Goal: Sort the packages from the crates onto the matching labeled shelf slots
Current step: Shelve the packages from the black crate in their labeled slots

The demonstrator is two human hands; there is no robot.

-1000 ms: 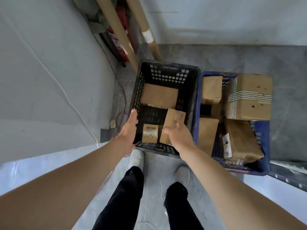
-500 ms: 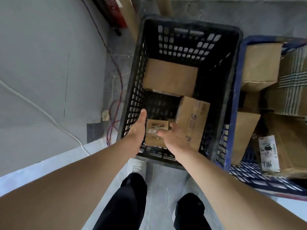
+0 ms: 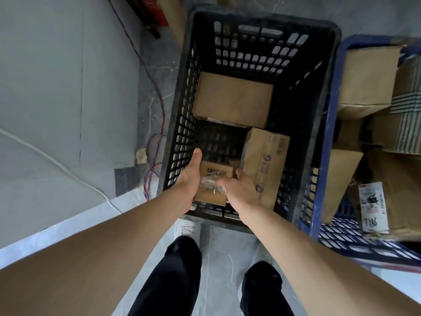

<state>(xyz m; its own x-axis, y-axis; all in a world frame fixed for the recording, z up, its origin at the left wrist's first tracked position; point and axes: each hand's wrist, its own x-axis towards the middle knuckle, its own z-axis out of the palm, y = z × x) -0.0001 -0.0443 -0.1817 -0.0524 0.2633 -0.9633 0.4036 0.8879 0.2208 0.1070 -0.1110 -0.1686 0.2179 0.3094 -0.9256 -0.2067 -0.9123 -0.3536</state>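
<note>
Both left hand (image 3: 188,179) and right hand (image 3: 242,190) clasp small box (image 3: 216,171).

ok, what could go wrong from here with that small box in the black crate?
1. The small box sits between the left hand and the right hand, fingers hidden; crinkled plastic on its top could make it slip when lifted.
2. The tall box stands on end right beside the right hand; it may topple into the gap once the small box leaves.
3. The small box lies close to the crate's near wall and could snag on it coming up.
</note>
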